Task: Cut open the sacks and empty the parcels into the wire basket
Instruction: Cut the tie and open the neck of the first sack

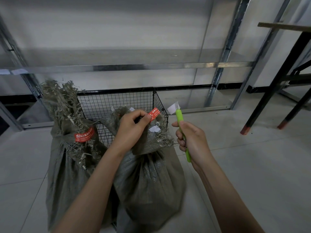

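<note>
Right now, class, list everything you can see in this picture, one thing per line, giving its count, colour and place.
held sack: one, grey-green woven, on the floor at centre
tied sack: one, grey-green woven, beside it on the picture's left
red tags: two, red, one at each sack's neck
wire basket: one, black, on the floor behind the sacks
cutter: one, green, tip up, right of the sacks
shelving: one, grey metal, along the wall
table legs: several, black, far right
floor: pale tiles
left hand: grips the held sack's neck
right hand: holds the cutter
</note>
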